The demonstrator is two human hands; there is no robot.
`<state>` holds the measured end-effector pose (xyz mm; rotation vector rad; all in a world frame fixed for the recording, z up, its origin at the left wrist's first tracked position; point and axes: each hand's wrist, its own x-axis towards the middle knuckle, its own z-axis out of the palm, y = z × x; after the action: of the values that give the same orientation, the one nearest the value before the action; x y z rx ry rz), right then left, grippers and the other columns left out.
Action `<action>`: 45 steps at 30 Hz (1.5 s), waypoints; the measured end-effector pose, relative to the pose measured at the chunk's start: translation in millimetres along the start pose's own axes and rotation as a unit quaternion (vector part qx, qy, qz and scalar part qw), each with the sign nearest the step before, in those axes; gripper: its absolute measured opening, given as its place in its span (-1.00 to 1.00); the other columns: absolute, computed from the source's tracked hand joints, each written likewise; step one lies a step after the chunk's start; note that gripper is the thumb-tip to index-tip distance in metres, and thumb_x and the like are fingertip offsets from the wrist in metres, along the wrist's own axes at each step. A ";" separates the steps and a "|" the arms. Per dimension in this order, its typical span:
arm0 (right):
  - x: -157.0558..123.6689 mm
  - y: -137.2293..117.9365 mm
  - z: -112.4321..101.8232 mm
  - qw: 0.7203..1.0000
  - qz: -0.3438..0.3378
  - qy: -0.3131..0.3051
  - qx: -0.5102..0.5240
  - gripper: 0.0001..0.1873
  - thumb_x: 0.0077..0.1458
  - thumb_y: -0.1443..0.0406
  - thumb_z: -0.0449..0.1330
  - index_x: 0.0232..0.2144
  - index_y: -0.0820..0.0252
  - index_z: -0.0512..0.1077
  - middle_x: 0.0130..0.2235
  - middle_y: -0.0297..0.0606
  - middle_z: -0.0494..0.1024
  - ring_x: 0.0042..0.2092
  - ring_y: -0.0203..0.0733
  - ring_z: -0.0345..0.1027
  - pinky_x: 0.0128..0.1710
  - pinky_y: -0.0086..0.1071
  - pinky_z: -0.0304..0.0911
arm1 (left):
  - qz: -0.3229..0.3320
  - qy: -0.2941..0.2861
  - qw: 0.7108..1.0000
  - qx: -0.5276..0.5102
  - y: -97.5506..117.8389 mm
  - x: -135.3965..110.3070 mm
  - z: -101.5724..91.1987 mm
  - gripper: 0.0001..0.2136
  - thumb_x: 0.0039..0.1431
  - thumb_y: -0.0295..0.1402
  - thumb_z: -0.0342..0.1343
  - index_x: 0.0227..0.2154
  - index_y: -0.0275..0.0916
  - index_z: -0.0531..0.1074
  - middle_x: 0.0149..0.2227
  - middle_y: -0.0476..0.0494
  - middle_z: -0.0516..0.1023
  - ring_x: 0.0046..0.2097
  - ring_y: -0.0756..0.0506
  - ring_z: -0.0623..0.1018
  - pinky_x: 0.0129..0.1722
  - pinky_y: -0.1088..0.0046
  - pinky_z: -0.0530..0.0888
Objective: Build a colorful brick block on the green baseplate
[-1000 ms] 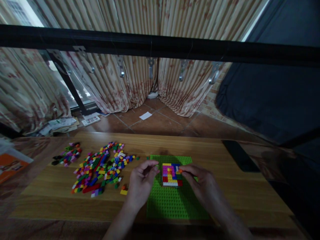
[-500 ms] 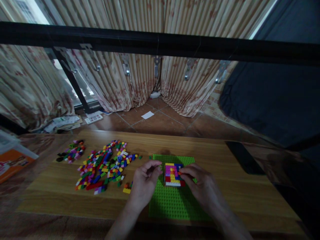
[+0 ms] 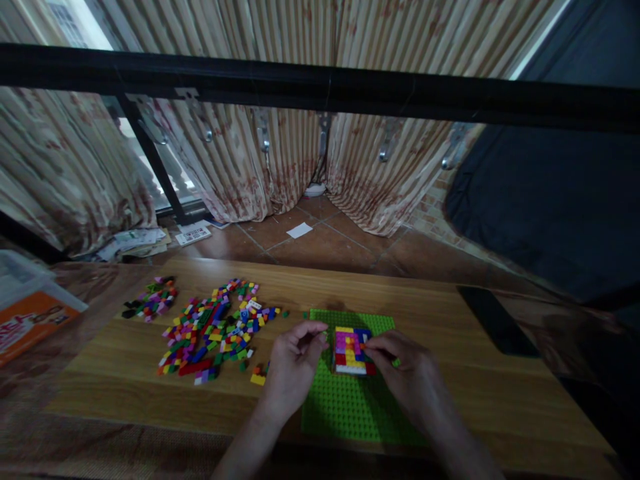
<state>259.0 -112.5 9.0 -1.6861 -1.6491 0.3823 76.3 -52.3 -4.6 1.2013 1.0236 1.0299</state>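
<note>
A green studded baseplate [image 3: 345,407] lies on the wooden table, carrying a small block of toy bricks [image 3: 350,345] in yellow, pink, blue, red and white. At the right side of that block, my right hand [image 3: 407,367] pinches a small orange brick [image 3: 363,346] between thumb and forefinger. It appears to touch the blue bricks there. My left hand [image 3: 293,360] is held just left of the block, thumb and forefinger drawn together. Whatever sits between those fingertips, if anything, is too small to make out.
Loose bricks [image 3: 215,333] spread over the table's left half, with a smaller heap [image 3: 153,299] farther left. A black phone-like slab [image 3: 497,320] lies at the right. A plastic tub with an orange label [image 3: 37,320] stands at the left edge. A dark bar [image 3: 320,87] crosses beyond the table.
The whole view has shifted slightly, so things sit a little farther right. Both hands keep nearly the same pose around the brick block, the right still pinching the orange brick.
</note>
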 end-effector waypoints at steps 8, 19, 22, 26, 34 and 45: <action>1.3 -1.1 0.8 1.000 0.003 -0.004 -0.010 -0.79 0.15 0.31 0.14 -0.49 0.11 0.51 -0.42 -0.31 0.52 -0.35 -0.22 0.42 -0.33 -0.40 0.28 | 0.003 -0.007 1.000 0.004 0.3 -1.4 0.1 -0.90 0.05 -0.37 0.19 -0.36 -0.24 0.54 -0.40 -0.04 0.55 -0.35 -0.02 0.54 -0.34 0.54 0.46; 4.5 -3.8 3.2 0.994 -0.049 -0.033 -0.090 -0.67 0.21 0.36 0.05 -0.54 0.15 0.48 -0.45 -0.28 0.49 -0.39 -0.24 0.35 -0.35 -0.41 0.23 | -0.015 -0.018 1.000 -0.002 -2.3 -2.6 6.0 -0.88 0.05 -0.36 0.18 -0.35 -0.26 0.54 -0.41 -0.04 0.55 -0.36 -0.03 0.52 -0.35 0.53 0.44; 5.3 -4.9 3.5 0.997 -0.030 -0.035 -0.069 -0.69 0.19 0.36 0.08 -0.56 0.14 0.48 -0.46 -0.30 0.49 -0.39 -0.24 0.36 -0.36 -0.41 0.24 | -0.012 -0.015 1.000 0.001 0.5 -2.5 6.7 -0.88 0.04 -0.37 0.19 -0.36 -0.26 0.54 -0.41 -0.05 0.56 -0.35 -0.03 0.51 -0.35 0.54 0.43; 3.8 -3.0 1.6 1.000 -0.003 -0.010 0.009 -0.78 0.15 0.31 0.14 -0.50 0.11 0.52 -0.43 -0.30 0.54 -0.36 -0.23 0.42 -0.34 -0.40 0.30 | -0.001 -0.009 1.000 -0.003 2.6 -1.7 5.0 -0.89 0.02 -0.37 0.20 -0.37 -0.27 0.55 -0.42 -0.05 0.56 -0.36 -0.02 0.51 -0.35 0.54 0.44; 1.3 1.3 -6.3 0.979 0.088 0.122 0.136 -0.79 0.11 0.17 0.18 -0.33 0.15 0.55 -0.31 -0.21 0.59 -0.30 -0.16 0.46 -0.30 -0.32 0.37 | -0.013 -0.044 0.996 -0.083 4.5 -3.0 7.1 -0.77 0.01 -0.33 0.25 -0.24 -0.26 0.52 -0.31 -0.11 0.58 -0.34 -0.03 0.55 -0.27 0.45 0.51; -2.1 -32.2 -0.1 0.975 -0.003 -0.064 0.212 -0.78 0.11 0.20 0.22 -0.16 0.04 0.53 -0.19 -0.23 0.55 -0.18 -0.19 0.43 -0.20 -0.34 0.37 | -0.050 -0.178 0.970 -0.155 19.2 -9.4 5.0 -0.69 0.05 -0.32 0.24 -0.10 -0.22 0.48 -0.32 -0.11 0.59 -0.34 -0.02 0.54 -0.29 0.49 0.47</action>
<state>235.1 -117.6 30.2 -1.3577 -1.5297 0.7935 77.7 -61.1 15.5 1.0195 0.6090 0.8208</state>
